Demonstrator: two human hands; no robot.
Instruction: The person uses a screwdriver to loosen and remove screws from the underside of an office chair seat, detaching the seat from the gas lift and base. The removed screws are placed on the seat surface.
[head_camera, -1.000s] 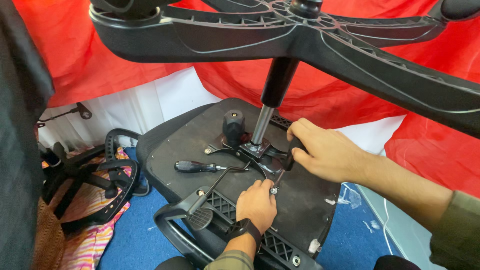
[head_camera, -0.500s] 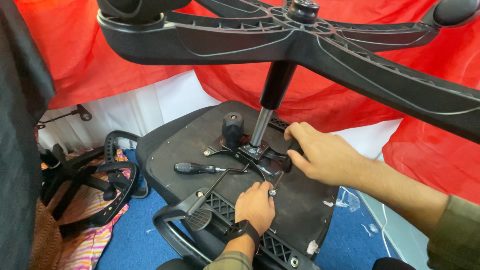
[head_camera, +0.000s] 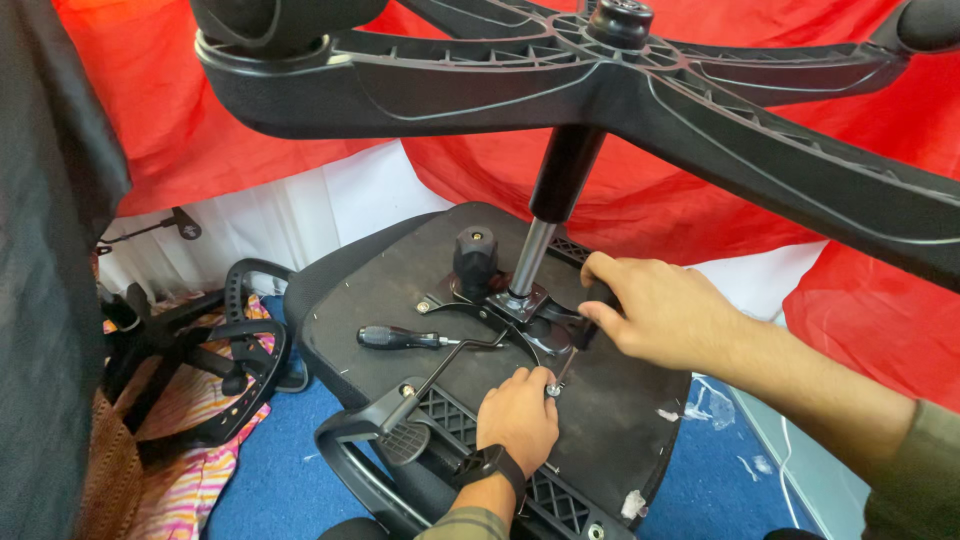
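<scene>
An office chair lies upside down, its dark seat underside (head_camera: 380, 290) facing up. A gas cylinder (head_camera: 548, 215) rises from the metal mechanism plate (head_camera: 530, 320) to the black star base (head_camera: 600, 85) overhead. My left hand (head_camera: 517, 415), with a black watch on the wrist, pinches a small silver bolt (head_camera: 551, 390) at the plate's near edge. My right hand (head_camera: 655, 310) grips the black mechanism part to the right of the cylinder. A black-handled screwdriver (head_camera: 400, 339) lies on the seat to the left, beside a black round knob (head_camera: 475, 255).
Red cloth (head_camera: 700, 210) hangs behind and to the right. A black armrest (head_camera: 375, 435) juts out at the seat's near edge. Loose black chair parts (head_camera: 215, 355) lie on striped fabric at left. Blue carpet (head_camera: 265, 470) covers the floor. A dark mesh panel (head_camera: 45, 300) fills the left edge.
The view has shifted slightly; both hands stay in place, the left fingers still working at the bolt, the right still gripping the mechanism.
</scene>
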